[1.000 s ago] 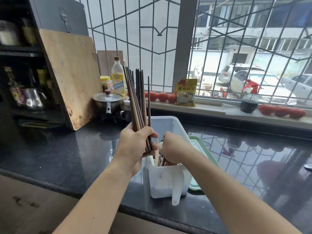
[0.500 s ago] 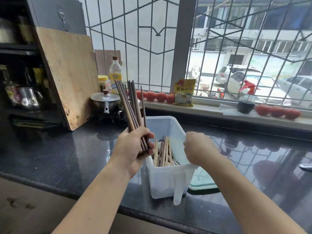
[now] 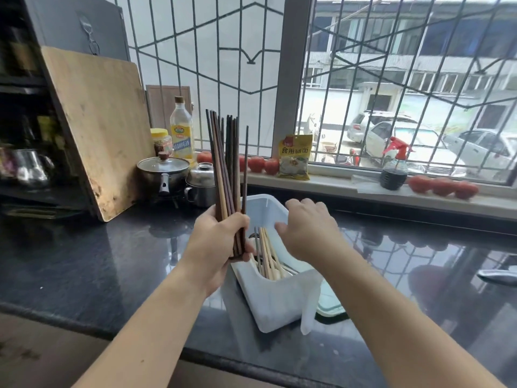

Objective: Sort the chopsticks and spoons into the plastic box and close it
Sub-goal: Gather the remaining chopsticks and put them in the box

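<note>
My left hand [image 3: 221, 242] grips a bundle of several dark brown chopsticks [image 3: 228, 163], held upright just left of the white plastic box [image 3: 279, 301]. The box stands open on the black counter, tilted a little. Inside it lie several pale wooden chopsticks [image 3: 267, 253] and some metal cutlery, partly hidden. My right hand [image 3: 307, 231] hovers over the box's right side with the fingers loosely spread, holding nothing. The box's green-rimmed lid [image 3: 331, 306] lies flat on the counter behind the box's right corner.
A wooden cutting board [image 3: 103, 127] leans at the back left. Next to it stand a lidded pot [image 3: 163, 172], a small kettle [image 3: 201, 183], an oil bottle [image 3: 181, 130] and a jar. Tomatoes, a yellow packet [image 3: 295, 156] and a spray bottle [image 3: 394, 166] line the windowsill.
My right hand came out of the box, moved right, then returned above it with the fingers spread. The left hand kept its grip and the dark chopsticks stand more upright.
</note>
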### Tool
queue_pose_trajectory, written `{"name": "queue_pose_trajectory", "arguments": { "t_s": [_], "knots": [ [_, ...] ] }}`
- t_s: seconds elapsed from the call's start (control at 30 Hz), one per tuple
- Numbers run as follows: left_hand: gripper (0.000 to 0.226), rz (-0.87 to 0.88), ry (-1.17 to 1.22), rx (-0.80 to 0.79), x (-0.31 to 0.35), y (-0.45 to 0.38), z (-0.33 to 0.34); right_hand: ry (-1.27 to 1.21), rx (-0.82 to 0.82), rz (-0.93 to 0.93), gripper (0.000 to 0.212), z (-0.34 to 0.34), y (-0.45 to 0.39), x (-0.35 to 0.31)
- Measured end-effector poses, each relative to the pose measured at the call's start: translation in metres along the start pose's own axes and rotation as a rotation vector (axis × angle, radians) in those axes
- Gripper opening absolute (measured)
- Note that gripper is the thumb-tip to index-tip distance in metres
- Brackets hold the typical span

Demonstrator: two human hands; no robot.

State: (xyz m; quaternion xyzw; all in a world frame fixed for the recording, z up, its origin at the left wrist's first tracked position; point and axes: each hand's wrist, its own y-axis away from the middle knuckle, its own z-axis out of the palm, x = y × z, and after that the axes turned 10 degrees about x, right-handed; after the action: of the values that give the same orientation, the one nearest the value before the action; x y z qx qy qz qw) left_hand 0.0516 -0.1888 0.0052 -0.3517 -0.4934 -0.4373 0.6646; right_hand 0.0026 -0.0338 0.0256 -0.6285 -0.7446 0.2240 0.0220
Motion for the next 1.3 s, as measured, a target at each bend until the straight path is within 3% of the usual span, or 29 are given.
{"name": "queue_pose_trajectory", "arguments": {
  "t_s": [0.1, 0.3, 0.47, 0.53, 0.6, 0.67, 0.77, 0.93, 1.03, 1.1, 1.17, 1.2, 1.3],
  "knots": [
    [0.006, -0.002, 0.026, 0.045, -0.001, -0.002, -0.013, 0.226, -0.177, 0.075, 0.014, 0.003, 0.003, 0.023],
    [0.007, -0.037, 0.058, 0.042, -0.005, 0.000, -0.030, 0.091, -0.199, 0.079, 0.057, -0.002, -0.003, 0.071],
    [0.008, -0.037, 0.056, -0.031, -0.004, 0.003, -0.019, 0.004, -0.285, 0.084, 0.066, -0.016, -0.013, 0.112],
    [0.008, -0.030, 0.055, -0.066, -0.001, 0.003, -0.005, 0.049, -0.265, 0.042, 0.061, -0.017, -0.016, 0.120],
    [0.010, -0.022, 0.033, -0.096, 0.001, 0.001, 0.015, 0.099, -0.120, -0.095, 0.048, -0.018, -0.019, 0.118],
    [0.012, 0.011, -0.032, -0.121, 0.000, -0.004, 0.035, -0.200, 0.031, -0.162, 0.035, -0.019, -0.019, 0.104],
    [0.019, 0.092, -0.177, -0.189, -0.004, -0.012, 0.055, -0.868, -0.041, -0.033, 0.024, -0.021, -0.014, 0.071],
    [0.013, 0.126, -0.312, -0.359, -0.004, -0.015, 0.057, -1.093, -0.034, 0.034, 0.022, -0.018, -0.017, 0.057],
    [0.008, 0.121, -0.260, -0.336, -0.007, -0.018, 0.056, -1.206, 0.015, 0.141, 0.022, -0.025, -0.022, 0.054],
    [0.007, 0.151, -0.198, -0.242, -0.011, -0.019, 0.057, -1.334, 0.190, 0.261, 0.022, -0.035, -0.030, 0.062],
    [0.007, 0.158, -0.074, -0.101, -0.017, -0.020, 0.057, -1.037, 0.323, 0.156, 0.026, -0.042, -0.036, 0.080],
    [0.007, 0.138, 0.000, -0.046, -0.018, -0.021, 0.056, -0.787, 0.258, 0.050, 0.027, -0.044, -0.035, 0.086],
    [0.005, 0.041, 0.145, 0.024, -0.017, -0.023, 0.057, -0.084, -0.219, -0.172, 0.027, -0.026, -0.017, 0.085]
  ]
}}
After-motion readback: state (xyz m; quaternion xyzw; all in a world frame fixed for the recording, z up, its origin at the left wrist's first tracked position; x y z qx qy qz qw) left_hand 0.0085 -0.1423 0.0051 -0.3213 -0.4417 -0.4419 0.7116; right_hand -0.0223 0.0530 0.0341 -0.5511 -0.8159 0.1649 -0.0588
